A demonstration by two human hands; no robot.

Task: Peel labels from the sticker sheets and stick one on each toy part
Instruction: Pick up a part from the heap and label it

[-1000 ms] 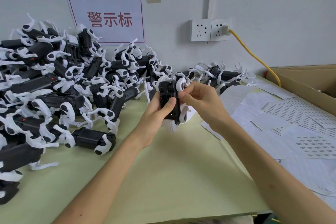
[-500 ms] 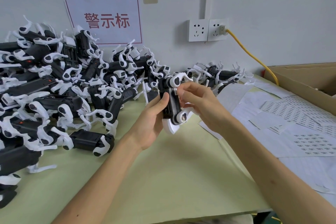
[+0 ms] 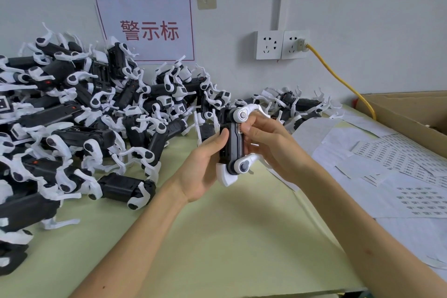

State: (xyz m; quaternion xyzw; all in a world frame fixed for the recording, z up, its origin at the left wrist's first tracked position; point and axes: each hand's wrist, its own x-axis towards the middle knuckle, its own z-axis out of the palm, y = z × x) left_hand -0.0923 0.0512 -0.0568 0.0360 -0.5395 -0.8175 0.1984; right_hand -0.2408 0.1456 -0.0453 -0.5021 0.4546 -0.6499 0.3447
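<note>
Head view: toy part [image 3: 233, 145] is held upright at centre, above the table [image 3: 217, 237]. Left hand [image 3: 203, 167] grips its black body from 9 o'clock. Right hand [image 3: 268, 143] pinches it from 3 o'clock, near the top. Sticker sheets [image 3: 399, 176] lie flat at 3 o'clock. Pile of parts [image 3: 84, 116] sits at 9–10 o'clock.

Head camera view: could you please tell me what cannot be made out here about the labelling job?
- Head view: any label on the black-and-white plastic toy part in the left hand; the right hand covers it.
- Head view: print on the white paper sticker sheets; too small.
- Head view: inside the brown cardboard box; cut by the right edge.
- Head view: the pile of black-and-white toy parts; cut by the left edge.
</note>
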